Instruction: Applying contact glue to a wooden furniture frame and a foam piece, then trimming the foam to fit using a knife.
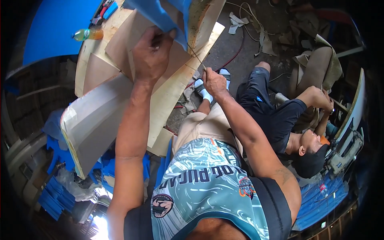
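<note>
My left hand [151, 54] is closed, with its thumb and fingertips pinching the edge of a blue sheet [160, 13] that looks like fabric. The sheet hangs over a pale wooden board [206, 24] with a rough, brownish edge. To the right, my right hand [215, 83] is closed on the end of a thin dark strand [195, 55]. This strand slants up to the board's edge beside the blue sheet; whether it is a cord or a slim rod I cannot tell. Below my left hand lie thin brown panels [124, 40].
A bottle of orange liquid [90, 34] lies on the wood at the upper left, near hand tools [106, 10]. A grey curved panel [94, 120] leans at the left. Close on my right, a co-worker [276, 120] handles brown material. Scraps [266, 43] and cords litter the floor.
</note>
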